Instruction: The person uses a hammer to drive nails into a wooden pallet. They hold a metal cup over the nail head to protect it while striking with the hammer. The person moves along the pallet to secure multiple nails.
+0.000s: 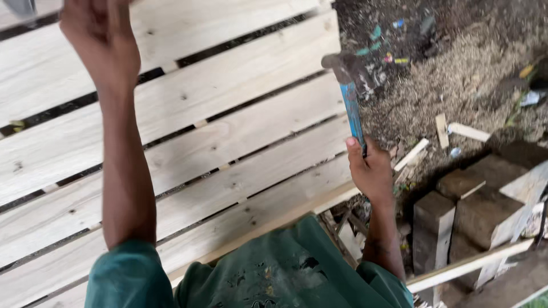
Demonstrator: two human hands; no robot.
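Right hand (372, 170) clamped around blue handle of hammer (349, 94), thumb up along the handle. Hammer upright, dark head at top, raised just past right edge of pallet (217, 131), over the ground. Head blurred a little.

Left hand (103, 35) lifted high over the far boards, back of hand toward camera, fingers cut by top edge of picture. Cannot tell if the left grip is apart or together, or if something is inside; not touching the boards as far as visible.

Pallet of pale wooden boards, laid side by side with dark gaps between, filling left and middle of the view. Small knots visible in the wood. Nearest board partly hidden by green shirt (251, 274) at bottom.

To the right, dirt ground with sawdust (456, 74) and small coloured scraps of litter near top. Short wood offcuts (442, 130) lying on the sawdust, apart from each other. Lower right, some dark blocks (434, 222) standing close together, a long pale batten (468, 265) lying across in front of them.
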